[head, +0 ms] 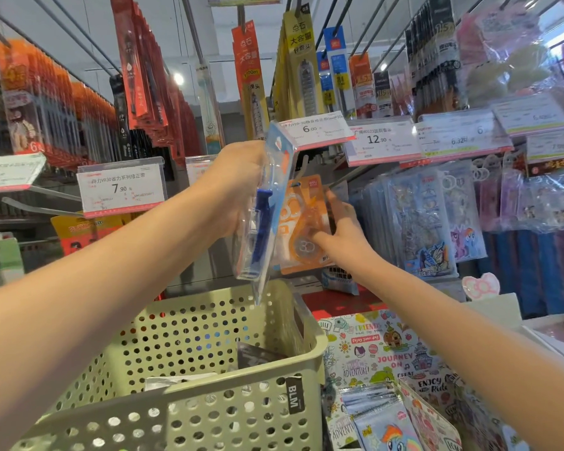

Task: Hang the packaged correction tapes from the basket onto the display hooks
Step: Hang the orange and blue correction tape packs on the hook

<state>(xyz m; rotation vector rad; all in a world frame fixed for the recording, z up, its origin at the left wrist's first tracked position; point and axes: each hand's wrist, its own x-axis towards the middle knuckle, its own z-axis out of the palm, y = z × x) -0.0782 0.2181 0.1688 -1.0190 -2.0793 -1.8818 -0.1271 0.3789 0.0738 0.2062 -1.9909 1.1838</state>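
Observation:
My left hand grips a stack of blue packaged correction tapes, held edge-on above the basket. My right hand holds an orange packaged correction tape up at a display hook under the 6.00 price tag. Whether the pack's hole is on the hook I cannot tell. The pale green perforated basket sits below, with a dark packet and a white item inside.
Bare hooks stick out at the left beside a 7.90 price tag. Pen packs hang above; sticker packs hang to the right. Printed notebooks and cartoon packs lie on the counter right of the basket.

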